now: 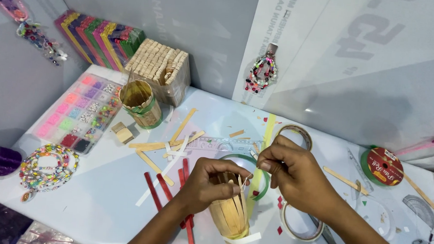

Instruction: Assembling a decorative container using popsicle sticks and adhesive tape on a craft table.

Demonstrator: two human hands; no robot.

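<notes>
The white surface carries a spread of craft supplies, glossy and smooth, littered with small paper scraps. At its back stands a stack of coloured flat sticks on edge, in purple, yellow, pink and green, and beside it a clear bag of plain wooden clothes-pegs. To the left lies a clear compartment box of beads, its cells filled with pink, green and white grains.

Just in front of the pegs a finished stick cup stands upright, a ring of plain wooden sticks bound with a green band. A second stick cup lies tilted near the front edge, between the two hands; it looks partly done, its sticks standing in a ring with a white strip wrapped round the lower end, while its upper rim is unbound and loose sticks lie about.

The left hand wraps round the cup's open end, fingers clamped on the wooden wall. The right hand hovers just above the rim, thumb and forefinger pinched together on a thin pale sliver too small to tell apart.

Rolls of clear tape and green tape lie by the right hand. Red sticks and plain wooden sticks are scattered to the left, near a looped bead necklace.
</notes>
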